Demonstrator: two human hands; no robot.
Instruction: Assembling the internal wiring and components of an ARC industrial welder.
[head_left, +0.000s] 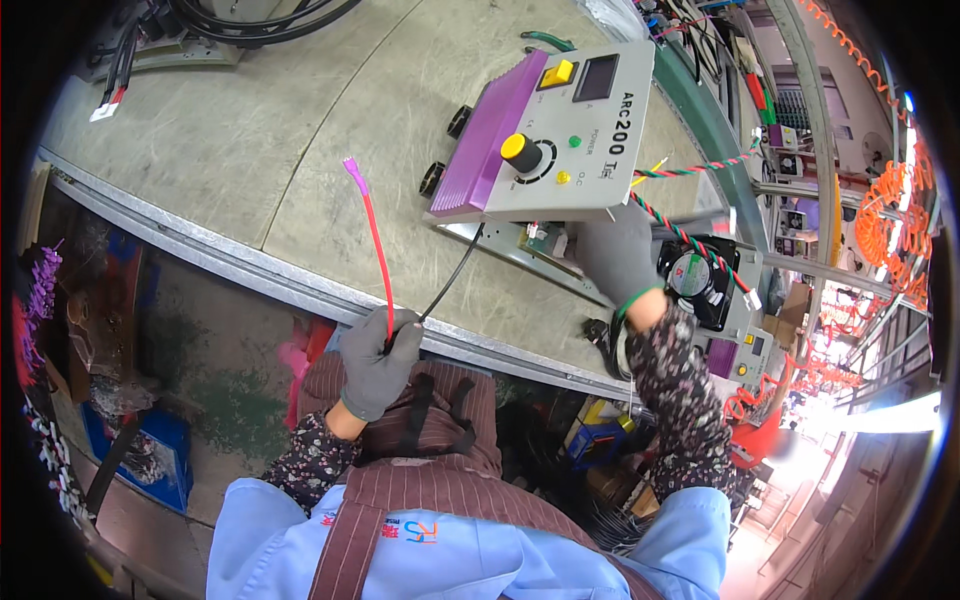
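My left hand (378, 368), in a grey glove, is closed at the bench edge on a red wire (374, 230) with a pink sleeved tip standing up from the fist. A thin black wire (455, 275) runs from the same fingers to the underside of a welding machine's grey front panel (600, 170). The panel carries a yellow-topped knob, a yellow switch and a dark display; a purple cover (495, 125) adjoins it. My gloved right hand (615, 250) reaches in behind the panel, over the chassis. Its fingers are partly hidden. Beside its wrist sits a black fan (692, 280).
Red-green twisted wires (690, 240) hang from the machine past my right hand. Black cables (265, 25) and a white connector (104, 111) lie at the bench's far left. Below the metal bench edge (210, 262) stands a blue bin (165, 455). Orange coiled hoses (892, 215) hang at right.
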